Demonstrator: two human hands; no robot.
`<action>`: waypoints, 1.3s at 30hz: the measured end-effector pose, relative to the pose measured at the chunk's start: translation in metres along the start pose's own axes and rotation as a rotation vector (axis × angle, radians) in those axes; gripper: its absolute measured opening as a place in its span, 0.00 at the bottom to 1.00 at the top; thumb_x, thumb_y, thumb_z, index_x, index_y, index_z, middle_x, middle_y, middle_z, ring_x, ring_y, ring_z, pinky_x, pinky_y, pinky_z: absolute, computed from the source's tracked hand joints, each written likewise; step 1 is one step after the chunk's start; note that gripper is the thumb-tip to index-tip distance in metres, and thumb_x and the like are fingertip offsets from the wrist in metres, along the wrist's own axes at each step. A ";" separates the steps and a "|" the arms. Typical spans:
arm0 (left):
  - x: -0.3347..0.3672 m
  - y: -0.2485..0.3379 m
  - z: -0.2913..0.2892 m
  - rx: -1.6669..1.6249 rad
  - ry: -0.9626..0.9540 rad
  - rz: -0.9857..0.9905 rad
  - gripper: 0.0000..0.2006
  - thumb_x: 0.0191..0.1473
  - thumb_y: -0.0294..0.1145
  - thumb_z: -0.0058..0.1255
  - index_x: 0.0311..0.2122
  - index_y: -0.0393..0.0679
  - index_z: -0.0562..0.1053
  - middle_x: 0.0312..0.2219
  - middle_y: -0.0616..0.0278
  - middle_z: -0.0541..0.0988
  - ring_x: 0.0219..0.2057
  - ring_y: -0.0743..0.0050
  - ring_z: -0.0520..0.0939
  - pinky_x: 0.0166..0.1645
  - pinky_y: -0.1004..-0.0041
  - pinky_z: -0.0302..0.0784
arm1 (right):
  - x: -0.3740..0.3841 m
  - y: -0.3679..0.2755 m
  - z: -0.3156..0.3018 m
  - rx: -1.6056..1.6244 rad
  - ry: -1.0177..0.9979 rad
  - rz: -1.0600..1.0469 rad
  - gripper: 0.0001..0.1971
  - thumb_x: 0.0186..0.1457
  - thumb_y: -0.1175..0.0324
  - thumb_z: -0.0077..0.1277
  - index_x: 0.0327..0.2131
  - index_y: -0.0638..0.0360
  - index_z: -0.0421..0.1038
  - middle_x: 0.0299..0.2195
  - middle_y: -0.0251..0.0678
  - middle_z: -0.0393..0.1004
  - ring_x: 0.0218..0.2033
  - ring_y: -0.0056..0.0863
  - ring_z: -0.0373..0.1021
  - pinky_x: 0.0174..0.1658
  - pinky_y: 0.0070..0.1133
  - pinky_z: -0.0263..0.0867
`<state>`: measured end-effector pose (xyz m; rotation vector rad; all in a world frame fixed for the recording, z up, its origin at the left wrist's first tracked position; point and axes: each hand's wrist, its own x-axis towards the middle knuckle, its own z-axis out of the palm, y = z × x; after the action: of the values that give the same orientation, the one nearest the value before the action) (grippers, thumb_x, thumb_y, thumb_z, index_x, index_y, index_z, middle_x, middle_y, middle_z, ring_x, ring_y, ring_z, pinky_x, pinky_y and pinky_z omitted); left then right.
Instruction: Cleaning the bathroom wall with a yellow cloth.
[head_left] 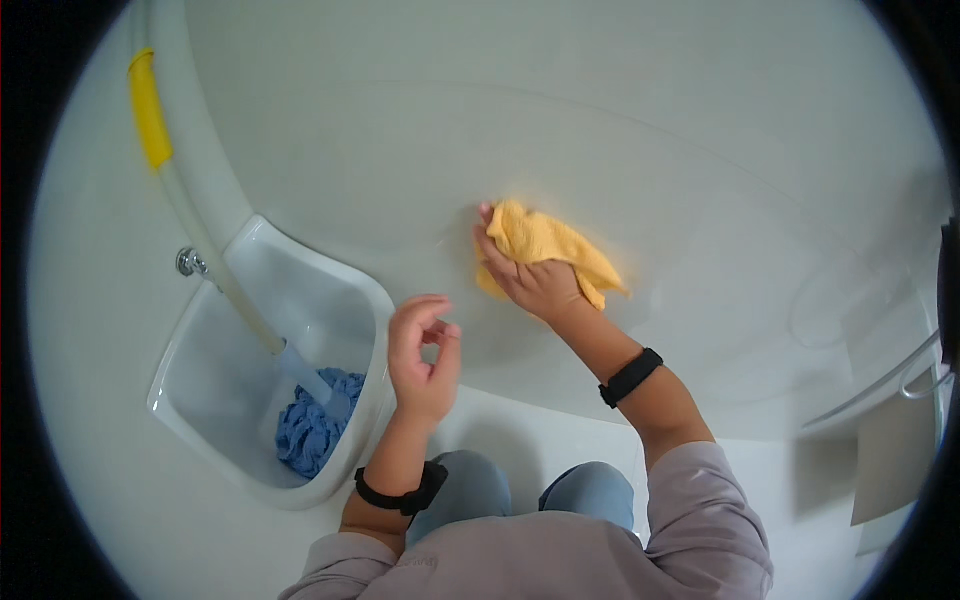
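My right hand (pixel 540 288) presses a yellow cloth (pixel 545 240) against the pale, smooth wall (pixel 400 160) in front of me. The cloth is bunched under the palm and fingers, and its loose corners stick out to the right. My left hand (pixel 424 355) is raised in the air beside the mop sink's right rim. Its fingers are loosely curled with a gap to the thumb, and nothing is in it.
To the left stands a white mop sink (pixel 375 300) with a blue mop head (pixel 310 430) in it. The mop's pole (pixel 205 245) leans up to a yellow grip (pixel 150 110). A metal tap (pixel 190 262) juts out behind the pole. A curved metal bar (pixel 880 385) is at far right.
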<state>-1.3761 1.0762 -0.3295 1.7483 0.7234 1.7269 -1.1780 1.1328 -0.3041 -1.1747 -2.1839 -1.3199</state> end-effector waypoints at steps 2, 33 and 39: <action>-0.012 0.001 0.000 0.015 -0.081 -0.028 0.15 0.47 0.14 0.48 0.41 0.41 0.69 0.44 0.59 0.70 0.31 0.82 0.72 0.36 0.82 0.70 | -0.008 -0.001 0.004 0.050 0.019 -0.029 0.26 0.52 0.63 0.48 0.55 0.53 0.56 0.57 0.39 0.60 0.54 0.35 0.62 0.52 0.34 0.60; -0.050 -0.009 -0.032 -0.136 -0.077 -0.162 0.13 0.47 0.15 0.48 0.39 0.39 0.71 0.42 0.55 0.71 0.29 0.78 0.74 0.33 0.80 0.73 | 0.167 -0.057 0.074 0.364 -0.186 0.177 0.20 0.54 0.56 0.45 0.50 0.49 0.67 0.44 0.35 0.71 0.44 0.34 0.68 0.47 0.31 0.63; -0.053 -0.007 -0.033 -0.167 -0.102 -0.202 0.12 0.47 0.15 0.49 0.39 0.39 0.70 0.42 0.55 0.70 0.28 0.78 0.74 0.34 0.80 0.72 | 0.059 -0.078 0.066 0.722 -0.317 0.444 0.17 0.47 0.64 0.51 0.43 0.54 0.70 0.34 0.38 0.75 0.40 0.35 0.70 0.44 0.29 0.64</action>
<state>-1.4096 1.0433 -0.3713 1.5804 0.6664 1.5069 -1.2666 1.1987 -0.3457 -1.4747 -2.1189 -0.1367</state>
